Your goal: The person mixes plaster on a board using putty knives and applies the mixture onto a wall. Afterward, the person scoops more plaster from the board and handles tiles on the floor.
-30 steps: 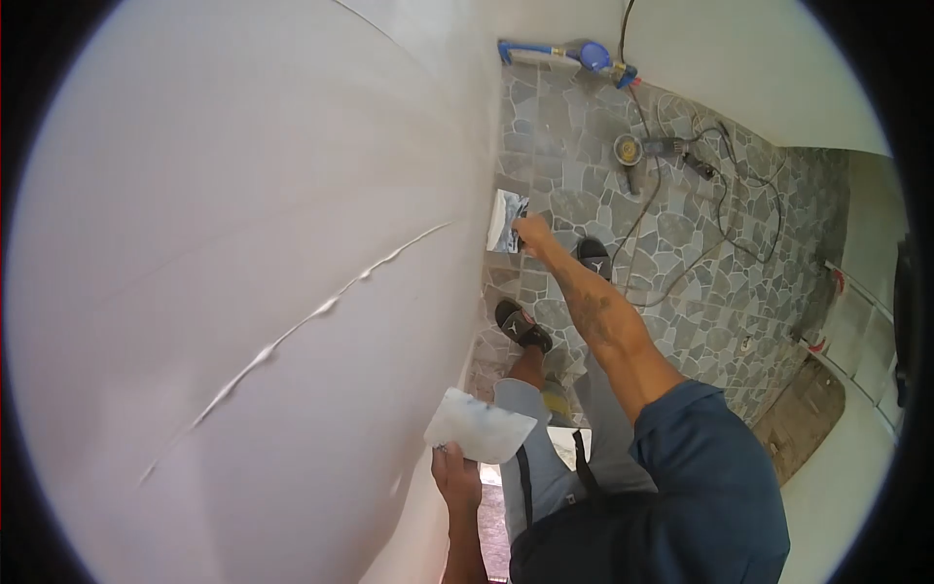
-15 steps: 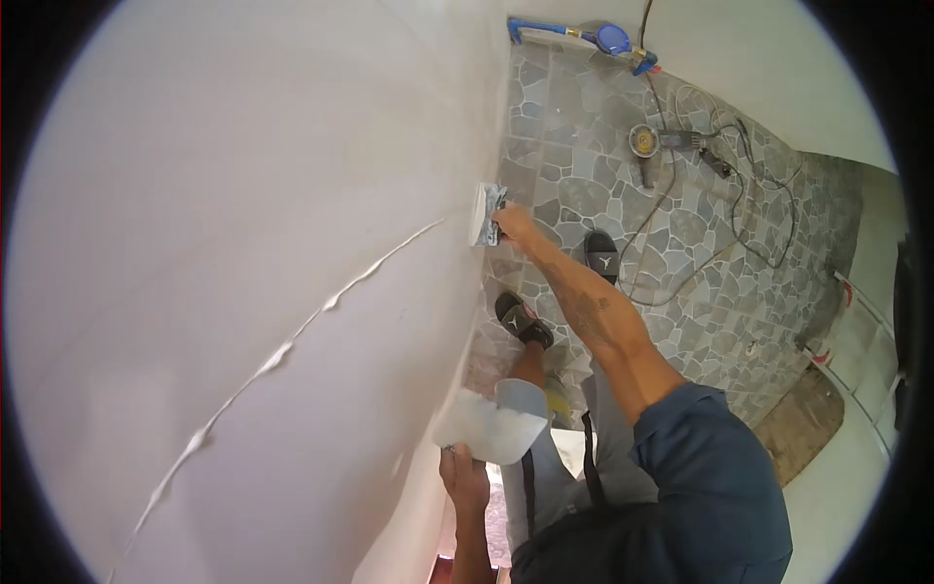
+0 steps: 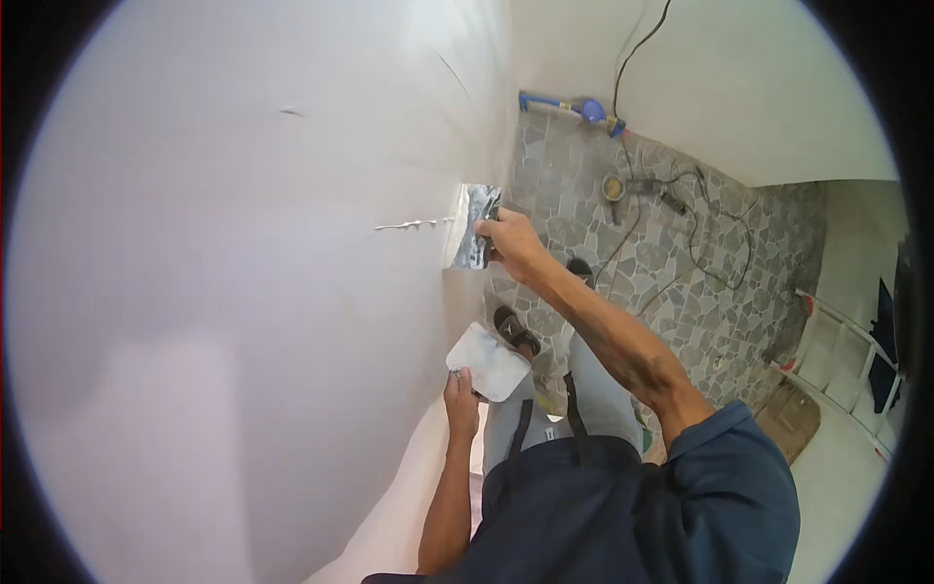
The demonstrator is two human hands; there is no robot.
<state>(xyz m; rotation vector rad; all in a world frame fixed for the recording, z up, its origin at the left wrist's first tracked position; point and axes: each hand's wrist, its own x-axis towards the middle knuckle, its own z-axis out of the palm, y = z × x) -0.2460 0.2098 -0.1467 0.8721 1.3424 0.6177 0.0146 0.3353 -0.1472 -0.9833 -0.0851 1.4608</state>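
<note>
My right hand (image 3: pixel 512 243) is closed round a wide metal putty knife (image 3: pixel 476 226), whose pale, compound-coated edge is at the white wall (image 3: pixel 243 292). From that blade a short beaded ridge of compound (image 3: pixel 413 225) runs left across the wall. Lower down, my left hand (image 3: pixel 462 387) grips the edge of a flat whitish plate (image 3: pixel 488 363), held beside the wall above my legs. Pale smears show on the plate. A small mark (image 3: pixel 292 111) and a thin dark line (image 3: pixel 452 76) are higher on the wall.
On the stone-patterned floor (image 3: pixel 671 243) lie an angle grinder (image 3: pixel 642 186) and its looping cord. A blue tool (image 3: pixel 592 111) rests along the far wall. To the right are a ladder (image 3: pixel 837 360) and a brown board (image 3: pixel 790 419). My sandalled foot (image 3: pixel 516 329) is near the wall.
The view has shifted. The long diagonal ridge of compound is no longer visible; a short one shows beside the blade. Both hands appear higher in the view, still holding their tools.
</note>
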